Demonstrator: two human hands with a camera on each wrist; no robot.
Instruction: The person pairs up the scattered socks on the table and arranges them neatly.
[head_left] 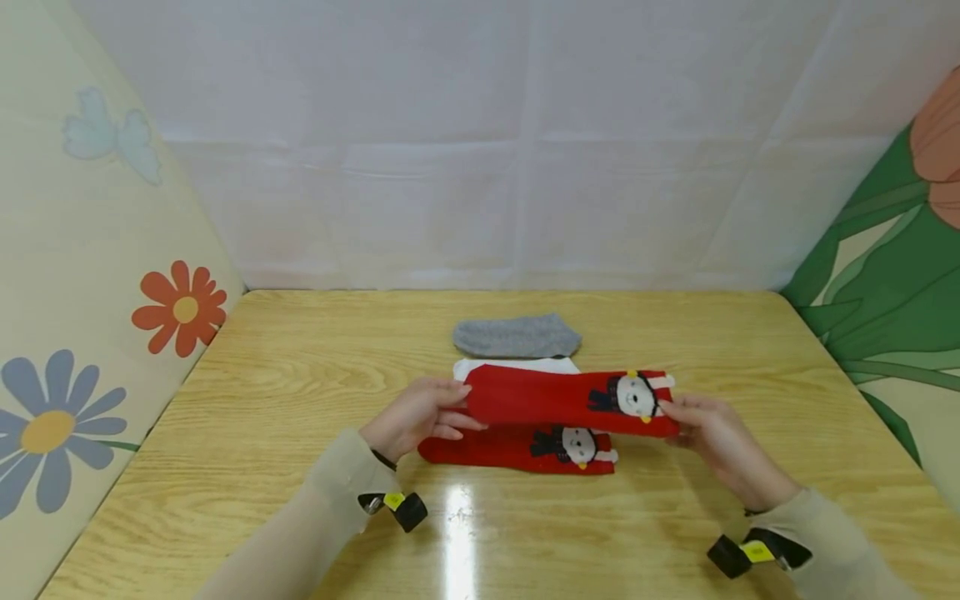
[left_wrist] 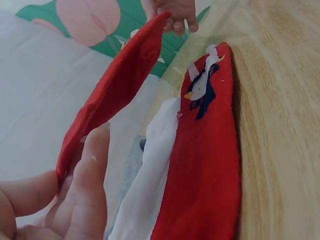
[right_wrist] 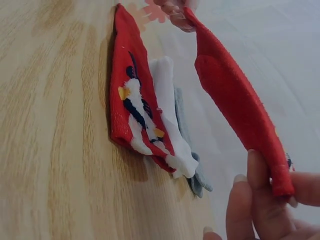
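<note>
Stretched between both hands, a red sock with a white cartoon animal face near its cuff hangs above the table. My left hand pinches its toe end between thumb and fingers. At the cuff end, my right hand pinches the fabric, the thumb on top. A matching red sock lies flat below, partly covered in the head view by the raised one. Beyond it is a white sock, mostly hidden in the head view. A grey sock lies farthest back.
The wood-grain table carries the socks near its middle. A white cloth wall rises at the table's back edge. Panels with painted flowers stand on the left and right sides.
</note>
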